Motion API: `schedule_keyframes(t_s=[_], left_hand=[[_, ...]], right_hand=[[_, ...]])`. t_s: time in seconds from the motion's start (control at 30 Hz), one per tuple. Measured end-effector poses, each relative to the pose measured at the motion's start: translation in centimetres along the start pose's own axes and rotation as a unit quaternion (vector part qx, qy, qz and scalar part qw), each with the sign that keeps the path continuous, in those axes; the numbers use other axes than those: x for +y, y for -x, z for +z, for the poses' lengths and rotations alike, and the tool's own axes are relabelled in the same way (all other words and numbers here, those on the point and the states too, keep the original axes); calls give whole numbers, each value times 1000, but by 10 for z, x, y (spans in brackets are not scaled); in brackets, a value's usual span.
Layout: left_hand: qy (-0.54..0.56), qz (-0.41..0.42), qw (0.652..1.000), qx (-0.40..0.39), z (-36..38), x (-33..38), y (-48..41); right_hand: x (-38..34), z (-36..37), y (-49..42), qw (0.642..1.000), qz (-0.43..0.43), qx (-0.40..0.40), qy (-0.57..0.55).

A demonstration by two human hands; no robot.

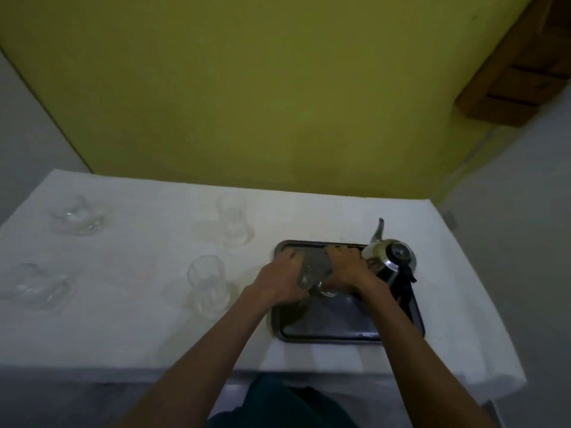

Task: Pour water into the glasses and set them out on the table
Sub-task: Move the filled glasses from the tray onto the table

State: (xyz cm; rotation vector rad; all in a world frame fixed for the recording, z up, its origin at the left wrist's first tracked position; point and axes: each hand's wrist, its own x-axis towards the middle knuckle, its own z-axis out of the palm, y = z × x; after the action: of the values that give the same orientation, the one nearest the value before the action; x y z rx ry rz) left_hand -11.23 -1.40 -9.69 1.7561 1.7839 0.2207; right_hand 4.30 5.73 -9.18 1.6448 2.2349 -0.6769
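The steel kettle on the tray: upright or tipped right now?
Upright. The steel kettle with the black lid stands on the dark metal tray's right side, spout pointing up; neither hand holds it.

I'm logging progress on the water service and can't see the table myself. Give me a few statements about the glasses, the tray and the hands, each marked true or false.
1. Four glasses stand on the white table outside the tray. True: far left, near left, far middle, near middle.
2. The jug stands on the table left of the tray. False: it sits at the tray's far right corner.
3. Both hands are over the tray. True: left hand and right hand each hold a glass there.
4. The jug is tipped and pouring. False: neither hand holds it.
5. The wall behind the table is blue. False: it is yellow-green.
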Motion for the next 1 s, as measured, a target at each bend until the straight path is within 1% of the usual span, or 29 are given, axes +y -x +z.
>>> schedule_keyframes(t_s=[0.03,0.1,0.2,0.3,0.37,0.5,0.6,0.73,0.8,0.87,1.0], left_hand=[[-5,-6,1000,-15,8,2,-5],[6,-16,999,-28,22,1,-13],[25,-16,1000,5,34,0,-18],[20,-14,999,30,28,2,-19],[17,-4,999,29,21,9,-23],[-14,11,999,44,-9,28,-36],[-23,15,997,72,-39,60,-48],[-15,64,992,111,-65,125,-74],[-9,102,989,109,-64,165,-93],[-5,129,986,101,-61,190,-106],[-8,154,985,79,-27,246,-147]], right_hand=[[6,6,4,1000,10,-2,-9],[13,16,9,1000,13,18,-16],[20,25,13,997,-3,63,-38],[21,21,16,996,-19,76,-52],[26,11,23,994,-30,86,-55],[40,-21,46,988,-45,128,-69],[59,-58,70,984,-47,158,-73],[99,-106,97,982,-30,176,-64],[130,-122,106,981,-15,184,-65],[145,-127,108,981,-4,183,-69],[196,-123,107,980,26,180,-85]])
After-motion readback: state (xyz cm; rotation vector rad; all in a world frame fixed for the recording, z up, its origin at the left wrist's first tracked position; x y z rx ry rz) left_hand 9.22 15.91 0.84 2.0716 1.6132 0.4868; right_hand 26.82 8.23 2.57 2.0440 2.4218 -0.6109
